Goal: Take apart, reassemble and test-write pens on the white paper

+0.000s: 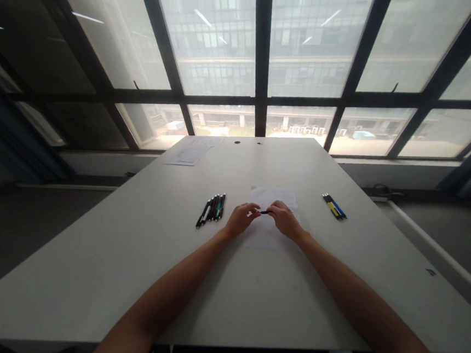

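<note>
Open table, two small clusters

The table (138, 256) lies bare on the near side and to both outer edges. A row of pens (212, 209) lies just left of the hands; a smaller bunch (334, 206) sits well apart to the right. Papers (190, 151) occupy the far left corner.

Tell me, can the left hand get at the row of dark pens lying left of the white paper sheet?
Probably yes. The left hand grips a small dark pen with the right hand, but the row of dark pens lies close beside it, nothing between.
</note>
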`<move>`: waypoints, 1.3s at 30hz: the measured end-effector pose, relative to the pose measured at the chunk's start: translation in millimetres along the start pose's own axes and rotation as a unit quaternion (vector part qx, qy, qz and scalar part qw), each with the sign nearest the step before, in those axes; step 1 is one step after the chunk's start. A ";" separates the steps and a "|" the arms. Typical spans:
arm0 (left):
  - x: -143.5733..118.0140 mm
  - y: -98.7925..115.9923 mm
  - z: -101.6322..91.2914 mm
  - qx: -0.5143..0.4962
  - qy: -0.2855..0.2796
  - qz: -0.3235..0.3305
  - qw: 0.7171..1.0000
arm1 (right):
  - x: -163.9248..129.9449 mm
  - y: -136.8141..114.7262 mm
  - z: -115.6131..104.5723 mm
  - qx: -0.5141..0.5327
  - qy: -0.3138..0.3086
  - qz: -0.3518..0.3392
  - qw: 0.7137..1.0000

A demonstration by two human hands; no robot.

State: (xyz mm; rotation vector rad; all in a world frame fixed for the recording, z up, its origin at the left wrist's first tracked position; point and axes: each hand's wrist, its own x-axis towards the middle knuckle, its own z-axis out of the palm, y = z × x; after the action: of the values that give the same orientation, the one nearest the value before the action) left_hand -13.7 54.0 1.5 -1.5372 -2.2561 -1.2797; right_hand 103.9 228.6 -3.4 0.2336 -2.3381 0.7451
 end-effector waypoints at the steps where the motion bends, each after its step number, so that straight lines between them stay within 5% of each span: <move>1: 0.1 0.4 -0.1 -0.010 0.003 -0.003 1.000 | 0.1 0.2 0.5 0.000 0.001 0.000 1.000; 19: 1.3 5.7 -6.5 -0.060 0.065 0.024 0.996 | 1.2 -12.2 4.0 0.077 0.033 0.039 0.996; 39: 0.7 0.2 -4.4 -0.121 0.026 -0.033 0.992 | 0.3 -9.7 2.1 0.080 0.021 0.042 0.996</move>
State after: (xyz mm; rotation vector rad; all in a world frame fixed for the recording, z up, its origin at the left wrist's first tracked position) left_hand -15.4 51.5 4.7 -1.4913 -2.2036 -1.6447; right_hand 105.9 219.4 -0.2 0.1883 -2.2608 0.9721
